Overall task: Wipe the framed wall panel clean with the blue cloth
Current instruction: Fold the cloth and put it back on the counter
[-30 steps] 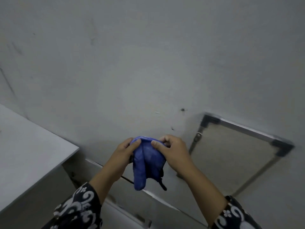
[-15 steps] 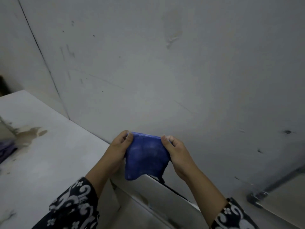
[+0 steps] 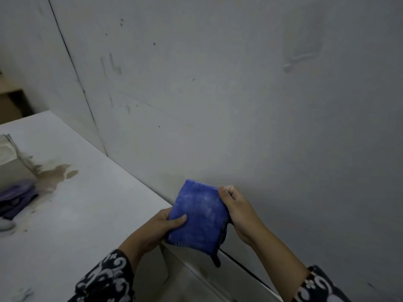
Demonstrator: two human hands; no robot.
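Observation:
The blue cloth (image 3: 199, 216) is folded into a flat rectangle and held in front of the grey wall, low in the middle of the head view. My left hand (image 3: 161, 227) pinches its lower left edge with the thumb on top. My right hand (image 3: 237, 212) grips its upper right edge. A dark strap or tag hangs from the cloth's bottom corner. The framed wall panel is out of view.
A grey counter top (image 3: 76, 214) runs along the left, stained with a brown patch (image 3: 56, 175). A purple cloth (image 3: 17, 197) lies at its far left beside a pale block (image 3: 11, 158). A lighter ledge (image 3: 218, 277) sits below my hands. The marked grey wall (image 3: 239, 105) fills the rest.
The view has swung left, so the framed panel has left the frame. The bunched cloth has been spread and folded flat, and my left hand has slid down its left edge.

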